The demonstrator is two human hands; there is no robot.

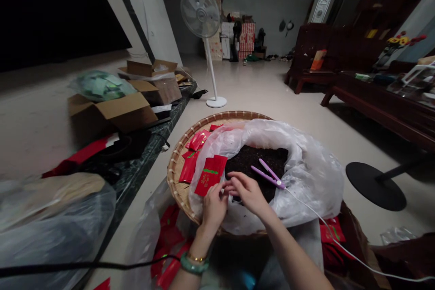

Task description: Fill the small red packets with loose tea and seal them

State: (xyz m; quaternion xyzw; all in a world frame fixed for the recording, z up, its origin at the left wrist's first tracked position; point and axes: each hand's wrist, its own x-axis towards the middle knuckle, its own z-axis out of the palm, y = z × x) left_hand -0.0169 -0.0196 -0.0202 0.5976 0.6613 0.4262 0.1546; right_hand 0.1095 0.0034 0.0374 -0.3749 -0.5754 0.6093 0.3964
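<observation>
My left hand (pixel 214 206) grips the lower corner of a red paper packet (pixel 207 176) with green and gold print, above a round woven bamboo tray (pixel 181 173). My right hand (pixel 246 192) reaches across, its fingertips at my left fingers beside the packet; whether they pinch anything is hidden. More red packets (pixel 196 141) lie on the tray. A white plastic bag (pixel 309 176) in the tray holds dark loose leaves (pixel 253 158). On them rests a purple clamp-like heating tool (pixel 268 174) with a white cord (pixel 326 224), just beyond my right hand.
Left of the tray, cardboard boxes (pixel 112 111) and plastic bags sit on a dark marble ledge (pixel 136 163). A transparent bag with red packets (pixel 166 240) lies near my lap. A standing fan's round black base (pixel 375 186) is on the right, past the cord.
</observation>
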